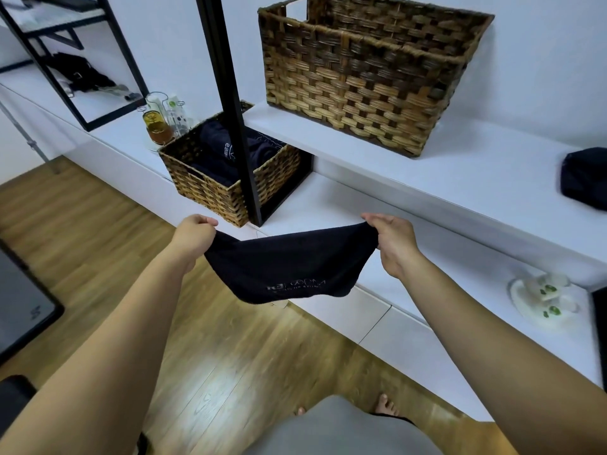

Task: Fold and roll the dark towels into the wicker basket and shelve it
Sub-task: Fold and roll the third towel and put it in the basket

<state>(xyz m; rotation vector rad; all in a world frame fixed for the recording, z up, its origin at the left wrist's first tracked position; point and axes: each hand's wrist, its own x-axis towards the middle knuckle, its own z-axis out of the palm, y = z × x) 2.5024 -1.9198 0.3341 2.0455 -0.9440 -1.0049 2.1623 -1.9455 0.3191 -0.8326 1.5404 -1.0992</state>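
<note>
A dark navy towel with pale lettering hangs stretched in the air between my hands, in front of the white counter. My left hand pinches its left top corner and my right hand pinches its right top corner. Behind it a small wicker basket sits on the low counter and holds rolled dark towels. A large wicker basket stands on the upper white shelf. Another dark towel lies at the right end of that shelf.
A black metal post rises in front of the small basket. Glass bottles stand left of it. A black frame rack holds dark items at the far left. A white dish sits on the low counter at the right. Wooden floor lies below.
</note>
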